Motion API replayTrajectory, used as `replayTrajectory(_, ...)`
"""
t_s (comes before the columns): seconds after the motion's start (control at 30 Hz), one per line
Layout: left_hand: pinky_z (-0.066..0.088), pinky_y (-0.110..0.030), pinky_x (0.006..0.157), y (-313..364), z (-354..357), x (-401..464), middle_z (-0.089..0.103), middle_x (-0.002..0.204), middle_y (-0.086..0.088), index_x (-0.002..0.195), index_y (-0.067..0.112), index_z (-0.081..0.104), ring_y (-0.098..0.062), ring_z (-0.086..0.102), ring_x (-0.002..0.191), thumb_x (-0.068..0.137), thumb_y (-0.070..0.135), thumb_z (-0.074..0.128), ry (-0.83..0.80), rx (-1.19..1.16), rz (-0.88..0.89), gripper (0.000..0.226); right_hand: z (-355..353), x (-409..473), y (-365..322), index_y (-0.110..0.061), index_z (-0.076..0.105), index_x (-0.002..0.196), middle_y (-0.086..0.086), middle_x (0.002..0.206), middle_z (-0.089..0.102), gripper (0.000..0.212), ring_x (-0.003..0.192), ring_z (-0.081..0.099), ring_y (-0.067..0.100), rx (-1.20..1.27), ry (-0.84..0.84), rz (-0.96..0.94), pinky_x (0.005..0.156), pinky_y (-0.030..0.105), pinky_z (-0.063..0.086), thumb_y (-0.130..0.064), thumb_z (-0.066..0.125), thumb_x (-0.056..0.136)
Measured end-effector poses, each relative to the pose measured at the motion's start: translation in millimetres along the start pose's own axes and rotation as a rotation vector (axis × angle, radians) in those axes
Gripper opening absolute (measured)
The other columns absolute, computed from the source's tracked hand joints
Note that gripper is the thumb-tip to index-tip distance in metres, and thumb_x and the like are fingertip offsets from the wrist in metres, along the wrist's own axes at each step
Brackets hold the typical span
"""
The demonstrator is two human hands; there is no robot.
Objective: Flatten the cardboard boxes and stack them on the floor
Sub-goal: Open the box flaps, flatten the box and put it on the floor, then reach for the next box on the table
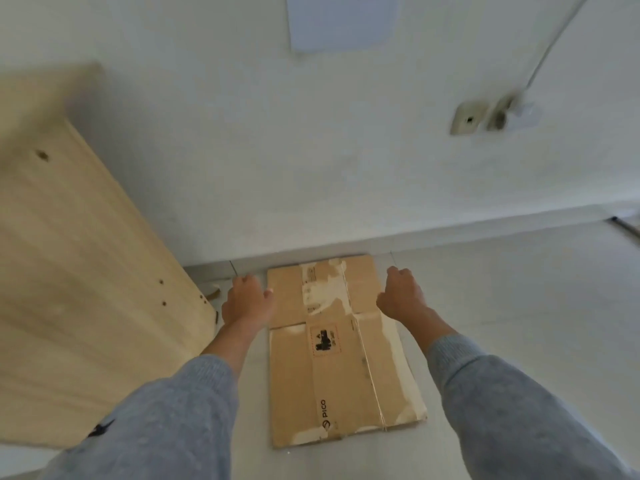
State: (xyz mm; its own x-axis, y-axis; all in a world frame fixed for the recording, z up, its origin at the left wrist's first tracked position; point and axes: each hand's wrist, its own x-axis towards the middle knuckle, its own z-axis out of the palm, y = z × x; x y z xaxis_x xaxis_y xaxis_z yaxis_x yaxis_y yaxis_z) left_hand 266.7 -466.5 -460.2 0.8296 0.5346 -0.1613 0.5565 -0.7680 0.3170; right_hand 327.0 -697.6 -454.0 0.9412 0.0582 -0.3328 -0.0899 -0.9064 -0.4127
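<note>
Pale floor (519, 323) runs up to a white wall (311, 150), with a wooden cabinet (86, 271) standing at the left. Flat on the floor, its far end close to the wall, lies a flattened box (339, 372), torn tape marks across its top. The left hand (246, 299) hangs just beside the box's left edge, fingers curled loosely, holding nothing. The right hand (401, 292) sits at the right edge in a similar loose curl; I cannot tell whether it touches the card. The hands are well apart, one on each side.

I'd judge the box light and fairly stiff along its panels but floppy at the creases, so it may sag if lifted by one end. Taking both long edges near the middle should keep it flat. The smooth floor may let it slide.
</note>
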Motion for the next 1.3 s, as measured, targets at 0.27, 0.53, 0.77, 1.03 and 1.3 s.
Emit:
replayTrajectory(0.27, 0.046, -0.042, 0.091, 56, -285, -47, 0.043, 0.132, -0.012, 0.125, 0.010, 0.046, -0.031, 0.050, 0.114, 0.093, 0.024, 0.042, 0.182, -0.053, 0.180, 0.035, -220, -127, -165, -0.007, 0.037, 0.135, 0.013, 0.135, 0.040, 0.046, 0.117, 0.052, 0.030, 0.012, 0.170, -0.178, 0.089, 0.034, 0.044, -0.011, 0.049, 0.091)
replayTrajectory(0.53, 0.045, -0.040, 0.088, 31, -443, -101, 0.050, 0.124, -0.010, 0.118, 0.011, 0.052, -0.028, 0.051, 0.112, 0.092, 0.024, 0.042, 0.413, -0.039, 0.306, 0.031, -298, -246, -281, -0.007, 0.037, 0.135, 0.012, 0.136, 0.042, 0.042, 0.119, 0.050, 0.030, 0.060, 0.362, -0.381, 0.091, 0.035, 0.043, -0.018, 0.046, 0.095)
replayTrajectory(0.77, 0.048, -0.037, 0.079, -85, -500, -165, 0.055, 0.115, -0.007, 0.110, 0.011, 0.055, -0.026, 0.055, 0.103, 0.091, 0.017, 0.037, 0.564, -0.074, 0.322, 0.026, -244, -346, -368, -0.011, 0.041, 0.133, 0.007, 0.134, 0.045, 0.038, 0.117, 0.051, 0.024, 0.209, 0.429, -0.521, 0.090, 0.032, 0.043, -0.017, 0.044, 0.096)
replayTrajectory(1.03, 0.047, -0.033, 0.074, -262, -561, -175, 0.061, 0.106, -0.005, 0.100, 0.015, 0.059, -0.024, 0.056, 0.098, 0.090, 0.015, 0.037, 0.522, -0.081, 0.167, 0.024, -149, -424, -494, -0.009, 0.047, 0.129, 0.007, 0.130, 0.050, 0.035, 0.115, 0.053, 0.023, 0.275, 0.367, -0.605, 0.092, 0.032, 0.045, -0.014, 0.046, 0.094)
replayTrajectory(1.3, 0.046, -0.030, 0.063, -445, -628, -109, 0.060, 0.091, -0.005, 0.086, 0.011, 0.061, -0.021, 0.057, 0.084, 0.089, 0.012, 0.042, 0.558, -0.115, 0.177, 0.020, -35, -440, -681, -0.007, 0.057, 0.117, 0.010, 0.122, 0.059, 0.028, 0.111, 0.055, 0.025, 0.338, 0.326, -0.586, 0.090, 0.031, 0.044, -0.014, 0.050, 0.091)
